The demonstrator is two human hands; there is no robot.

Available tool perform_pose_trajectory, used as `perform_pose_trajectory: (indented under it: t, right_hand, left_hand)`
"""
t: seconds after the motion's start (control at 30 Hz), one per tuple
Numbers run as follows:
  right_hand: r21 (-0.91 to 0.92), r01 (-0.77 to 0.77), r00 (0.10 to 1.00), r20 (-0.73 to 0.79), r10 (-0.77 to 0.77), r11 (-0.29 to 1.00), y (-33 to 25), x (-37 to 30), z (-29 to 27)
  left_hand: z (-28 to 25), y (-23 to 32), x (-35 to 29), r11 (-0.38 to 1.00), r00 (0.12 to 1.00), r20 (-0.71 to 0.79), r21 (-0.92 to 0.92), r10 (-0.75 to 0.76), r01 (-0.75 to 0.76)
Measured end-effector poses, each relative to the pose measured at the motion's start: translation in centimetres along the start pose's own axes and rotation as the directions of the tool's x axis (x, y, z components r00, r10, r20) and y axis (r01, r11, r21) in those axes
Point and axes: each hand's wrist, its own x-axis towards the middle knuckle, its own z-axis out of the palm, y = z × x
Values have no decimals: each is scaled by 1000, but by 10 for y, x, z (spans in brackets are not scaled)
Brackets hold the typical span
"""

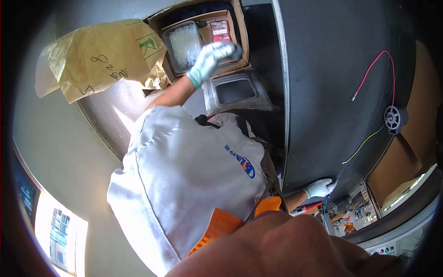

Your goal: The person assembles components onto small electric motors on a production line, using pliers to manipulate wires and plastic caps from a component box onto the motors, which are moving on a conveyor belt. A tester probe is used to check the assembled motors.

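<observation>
My left hand (210, 61), in a pale green-white glove, reaches over a cardboard box (244, 27). Its fingers are closed around a small dark thing (236, 52), blurred, of a kind I cannot make out. Below it in the box, a grey plastic tub (173, 51) holds a heap of thin white, strip-like pieces (185, 45). A reddish packet (220, 31) lies beside the tub. My right hand (320, 188), in a white glove, rests at the near edge of the dark worktop (318, 92) with its fingers apart. A red-handled tool (307, 208) is close to it.
A small round grey motor (394, 119) with red and yellow-green wires sits on the worktop's right. A brown paper bag (106, 60) leans by the box. Before me stands a grey plastic stool (212, 97). Parts and tools (360, 207) crowd the lower right.
</observation>
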Motion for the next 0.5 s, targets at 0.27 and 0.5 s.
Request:
perform_pose_trajectory:
  t: [0.27,0.5]
  right_hand:
    - [606,525,682,121,-721,598,-209,-76,-79]
    - [625,753,146,147,-978,207,-227,-104,-69]
  left_hand:
    - [117,80,-114,963,817,514,79,-260,256]
    - [155,67,-124,981,771,608,94,-191,170]
